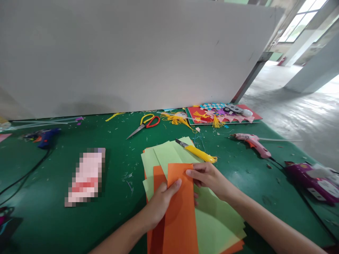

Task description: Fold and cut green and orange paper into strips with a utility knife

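Observation:
An orange paper strip [181, 215] is held up over a fanned stack of light green sheets [217, 215]. My left hand [161, 201] grips the strip, its thumb on the front face and the other fingers behind. At the strip's upper right corner, my right hand [208, 178] pinches the edge between thumb and fingers. Behind the strip lies another orange piece [159, 180]. A yellow utility knife [200, 153] rests on the green sheets just beyond my right hand, blade pointing left.
Scissors [144, 125] lie beyond the stack. A pink glue gun [254, 143] and purple power strip [312, 181] are at right, a blue glue gun [46, 135] at left. A pixelated pink item [87, 178] is left of the stack. A grey panel [127, 56] stands behind.

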The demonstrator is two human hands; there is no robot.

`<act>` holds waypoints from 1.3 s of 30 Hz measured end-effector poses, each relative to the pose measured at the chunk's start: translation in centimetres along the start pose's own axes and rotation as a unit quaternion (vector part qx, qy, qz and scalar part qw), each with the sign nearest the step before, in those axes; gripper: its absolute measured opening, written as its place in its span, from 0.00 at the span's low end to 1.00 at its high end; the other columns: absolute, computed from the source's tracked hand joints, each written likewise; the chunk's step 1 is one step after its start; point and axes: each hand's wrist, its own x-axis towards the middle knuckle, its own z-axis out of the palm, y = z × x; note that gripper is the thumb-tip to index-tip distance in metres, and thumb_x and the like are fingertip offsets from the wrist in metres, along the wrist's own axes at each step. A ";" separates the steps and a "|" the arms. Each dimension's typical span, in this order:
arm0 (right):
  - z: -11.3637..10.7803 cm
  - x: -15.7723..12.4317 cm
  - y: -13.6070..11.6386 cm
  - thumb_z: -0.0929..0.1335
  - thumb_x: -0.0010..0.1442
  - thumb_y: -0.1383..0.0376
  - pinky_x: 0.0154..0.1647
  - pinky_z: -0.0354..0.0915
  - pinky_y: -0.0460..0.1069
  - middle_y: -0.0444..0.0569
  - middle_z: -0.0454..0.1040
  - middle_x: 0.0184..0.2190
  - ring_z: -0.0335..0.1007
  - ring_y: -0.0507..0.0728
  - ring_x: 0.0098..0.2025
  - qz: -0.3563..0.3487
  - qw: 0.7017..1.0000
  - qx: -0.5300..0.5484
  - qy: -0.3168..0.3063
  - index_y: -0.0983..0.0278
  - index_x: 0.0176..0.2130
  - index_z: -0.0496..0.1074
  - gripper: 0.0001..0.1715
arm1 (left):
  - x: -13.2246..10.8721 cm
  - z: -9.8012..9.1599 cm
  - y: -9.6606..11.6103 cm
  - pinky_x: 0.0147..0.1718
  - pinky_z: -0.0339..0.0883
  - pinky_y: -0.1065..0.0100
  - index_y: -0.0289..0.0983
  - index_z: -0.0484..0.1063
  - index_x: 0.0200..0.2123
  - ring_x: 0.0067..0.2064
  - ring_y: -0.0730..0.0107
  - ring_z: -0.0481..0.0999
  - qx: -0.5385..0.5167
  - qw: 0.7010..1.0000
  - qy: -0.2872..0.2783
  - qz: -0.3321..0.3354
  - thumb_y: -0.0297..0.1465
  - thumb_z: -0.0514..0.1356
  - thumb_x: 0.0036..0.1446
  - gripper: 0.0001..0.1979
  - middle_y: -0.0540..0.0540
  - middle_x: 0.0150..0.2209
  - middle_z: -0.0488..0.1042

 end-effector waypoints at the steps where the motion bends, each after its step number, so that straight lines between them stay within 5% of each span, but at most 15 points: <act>1: 0.0 0.1 -0.1 0.67 0.57 0.49 0.18 0.46 0.45 0.40 0.62 0.16 0.53 0.47 0.18 0.006 1.000 -0.007 0.008 0.65 0.21 0.65 0.25 | 0.0 0.0 0.0 0.41 0.72 0.55 0.31 0.72 0.45 0.39 0.52 0.80 0.002 1.000 -0.007 -0.001 0.43 0.60 0.57 0.21 0.36 0.38 0.80; 5: 0.1 0.2 -0.2 0.65 0.58 0.48 0.18 0.42 0.45 0.38 0.55 0.14 0.49 0.47 0.18 0.014 0.999 -0.017 0.037 0.63 0.18 0.58 0.28 | 0.0 -0.4 -0.2 0.43 0.70 0.54 0.30 0.72 0.45 0.40 0.51 0.80 -0.003 1.000 -0.015 0.001 0.44 0.60 0.57 0.22 0.35 0.38 0.80; 18: 1.1 0.7 0.5 0.64 0.59 0.51 0.16 0.48 0.44 0.38 0.56 0.14 0.53 0.48 0.16 0.017 0.994 0.008 0.112 0.62 0.21 0.58 0.24 | 0.5 -1.8 -0.8 0.51 0.64 0.56 0.33 0.73 0.40 0.49 0.50 0.76 0.023 0.997 0.072 0.013 0.45 0.65 0.50 0.21 0.38 0.42 0.79; 22: 1.1 0.5 0.4 0.63 0.60 0.51 0.20 0.54 0.45 0.42 0.61 0.21 0.58 0.50 0.23 -0.080 0.986 -0.076 0.124 0.63 0.21 0.61 0.23 | 0.9 -1.8 -0.8 0.51 0.64 0.55 0.33 0.72 0.39 0.50 0.51 0.75 -0.004 0.997 0.081 0.021 0.42 0.64 0.53 0.18 0.38 0.43 0.79; 25: 1.2 0.3 0.6 0.63 0.61 0.53 0.21 0.54 0.45 0.43 0.62 0.21 0.58 0.50 0.23 -0.087 0.984 -0.137 0.079 0.63 0.21 0.62 0.23 | 1.1 -1.4 -0.5 0.51 0.64 0.57 0.33 0.72 0.40 0.50 0.52 0.75 -0.052 0.996 0.062 0.028 0.40 0.63 0.54 0.16 0.38 0.44 0.79; 30: 1.7 0.2 1.2 0.60 0.61 0.45 0.13 0.45 0.44 0.38 0.58 0.12 0.50 0.47 0.13 0.062 0.998 -0.033 -0.005 0.62 0.21 0.58 0.28 | 1.0 -0.7 0.3 0.50 0.66 0.56 0.33 0.72 0.40 0.48 0.52 0.77 -0.071 0.994 0.082 0.002 0.39 0.64 0.53 0.16 0.38 0.42 0.79; 34: 1.6 0.5 1.5 0.60 0.61 0.44 0.13 0.43 0.43 0.38 0.58 0.11 0.49 0.46 0.12 0.068 0.998 -0.014 -0.001 0.62 0.20 0.57 0.29 | 0.8 -0.8 0.7 0.50 0.67 0.57 0.34 0.72 0.42 0.48 0.53 0.77 -0.055 0.993 0.095 -0.042 0.39 0.64 0.53 0.17 0.40 0.43 0.79; 39: 1.1 0.7 2.0 0.61 0.61 0.45 0.13 0.46 0.42 0.39 0.60 0.12 0.51 0.45 0.13 0.058 0.996 -0.054 -0.032 0.63 0.20 0.58 0.30 | 1.2 -1.0 0.4 0.48 0.69 0.58 0.32 0.72 0.43 0.48 0.53 0.77 -0.103 0.991 0.080 -0.009 0.38 0.64 0.54 0.17 0.38 0.42 0.79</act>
